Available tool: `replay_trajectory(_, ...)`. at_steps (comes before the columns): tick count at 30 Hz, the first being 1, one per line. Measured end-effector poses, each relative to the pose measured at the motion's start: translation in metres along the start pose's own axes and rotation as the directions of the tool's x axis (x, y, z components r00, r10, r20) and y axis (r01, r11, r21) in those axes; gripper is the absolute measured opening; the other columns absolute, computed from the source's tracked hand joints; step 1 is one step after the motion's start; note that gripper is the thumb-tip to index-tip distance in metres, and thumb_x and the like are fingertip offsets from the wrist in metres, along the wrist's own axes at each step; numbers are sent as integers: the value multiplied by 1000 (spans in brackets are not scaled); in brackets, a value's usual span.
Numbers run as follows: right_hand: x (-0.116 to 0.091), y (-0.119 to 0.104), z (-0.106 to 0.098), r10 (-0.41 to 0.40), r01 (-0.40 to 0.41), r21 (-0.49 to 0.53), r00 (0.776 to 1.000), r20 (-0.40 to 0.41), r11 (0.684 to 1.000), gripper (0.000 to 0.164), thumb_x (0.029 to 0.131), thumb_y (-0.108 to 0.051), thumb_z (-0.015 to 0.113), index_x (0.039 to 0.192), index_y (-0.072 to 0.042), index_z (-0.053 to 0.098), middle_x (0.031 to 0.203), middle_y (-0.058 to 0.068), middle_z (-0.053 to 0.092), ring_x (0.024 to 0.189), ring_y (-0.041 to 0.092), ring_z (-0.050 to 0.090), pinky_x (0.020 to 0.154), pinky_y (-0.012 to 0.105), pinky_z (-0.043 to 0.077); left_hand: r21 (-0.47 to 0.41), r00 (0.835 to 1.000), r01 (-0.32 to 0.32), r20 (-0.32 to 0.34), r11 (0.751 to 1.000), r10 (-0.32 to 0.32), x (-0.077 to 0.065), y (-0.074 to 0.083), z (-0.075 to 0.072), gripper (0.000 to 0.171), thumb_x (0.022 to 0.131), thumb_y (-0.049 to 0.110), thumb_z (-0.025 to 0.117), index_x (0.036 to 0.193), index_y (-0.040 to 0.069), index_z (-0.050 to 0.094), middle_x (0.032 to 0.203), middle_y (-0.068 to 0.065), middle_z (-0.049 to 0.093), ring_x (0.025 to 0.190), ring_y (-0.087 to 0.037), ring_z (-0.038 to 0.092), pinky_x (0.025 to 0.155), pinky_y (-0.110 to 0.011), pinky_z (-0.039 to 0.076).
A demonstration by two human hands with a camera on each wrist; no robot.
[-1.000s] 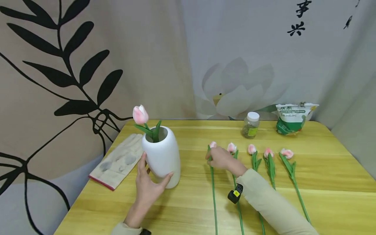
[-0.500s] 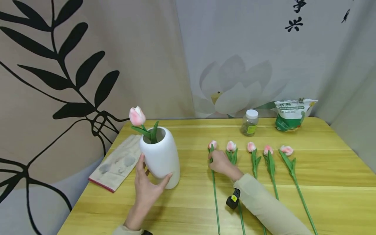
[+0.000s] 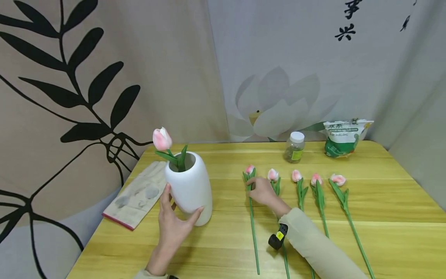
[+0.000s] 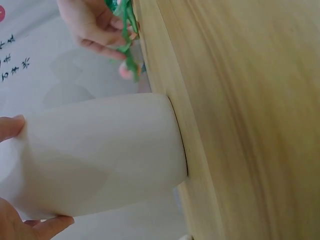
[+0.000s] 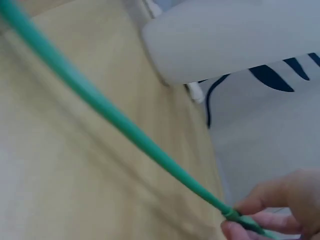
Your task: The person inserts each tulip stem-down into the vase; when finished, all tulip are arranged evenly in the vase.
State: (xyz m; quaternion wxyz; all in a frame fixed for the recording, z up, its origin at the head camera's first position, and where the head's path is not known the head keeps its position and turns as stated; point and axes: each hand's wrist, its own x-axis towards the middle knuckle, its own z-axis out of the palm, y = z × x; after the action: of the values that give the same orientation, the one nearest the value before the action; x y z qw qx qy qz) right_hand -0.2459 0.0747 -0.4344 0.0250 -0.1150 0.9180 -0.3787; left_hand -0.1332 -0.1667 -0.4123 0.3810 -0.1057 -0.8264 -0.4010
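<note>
My left hand (image 3: 174, 228) holds the white vase (image 3: 193, 190) low on its side, thumb at the near side and fingers on the left. The vase stands on the table, and one pink tulip (image 3: 162, 138) leans out of its mouth to the left. To the right, my right hand (image 3: 263, 192) pinches another pink tulip (image 3: 254, 232) just under its bloom, around the leaves. In the right wrist view, thumb and fingers grip its green stem (image 5: 120, 122) at the leaf base, and the stem casts a shadow on the table.
Several more tulips (image 3: 354, 228) lie in a row on the wooden table (image 3: 226, 248), partly under my right forearm. Behind them stand a white-capped jar (image 3: 294, 148) and a green-and-white bag (image 3: 345, 140). Left of the vase lies a folded cloth (image 3: 137, 195).
The pinched tulip has shifted slightly, its bloom and leaves now showing more clearly above my right fingers, and its lower stem end has come into view. My left hand stays on the vase.
</note>
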Motion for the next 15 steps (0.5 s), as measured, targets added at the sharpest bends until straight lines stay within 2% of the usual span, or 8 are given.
replay_trajectory(4, 0, -12, -15, -40, 43, 78, 998, -42, 996, 31, 72, -5, 66, 103, -5, 64, 76, 5, 64, 63, 11, 56, 52, 21, 46, 9, 1000, -11, -5, 1000, 11, 1, 1, 0, 110, 50, 1, 83, 137, 2, 16, 130, -32, 30, 110, -48, 42, 76, -59, 47)
replay_trajectory(9, -3, -42, -43, -141, 153, 117, 985, -98, 981, 29, 76, -10, 65, 105, -11, 63, 85, 6, 63, 73, 15, 60, 61, 25, 51, 19, 1000, -17, -3, 1000, 17, 2, 0, -1, 111, 50, 2, 84, 137, 2, 15, 128, -31, 31, 109, -45, 42, 76, -58, 47)
replay_trajectory(12, -3, -62, -62, -227, 247, 156, 965, -134, 956, 32, 76, -9, 66, 108, -10, 61, 88, 9, 63, 76, 18, 62, 64, 27, 53, 26, 1000, -17, 0, 1000, 17, 2, -1, -1, 112, 50, 2, 84, 138, 2, 15, 128, -31, 31, 109, -44, 42, 76, -58, 47)
replay_trajectory(15, -4, -80, -79, -305, 339, 206, 935, -179, 918, 35, 75, -7, 67, 109, -9, 60, 90, 11, 64, 76, 18, 62, 65, 26, 53, 31, 1000, -9, 2, 999, 9, 1, -2, -1, 113, 49, 3, 84, 138, 3, 15, 128, -31, 31, 111, -44, 41, 77, -57, 47)
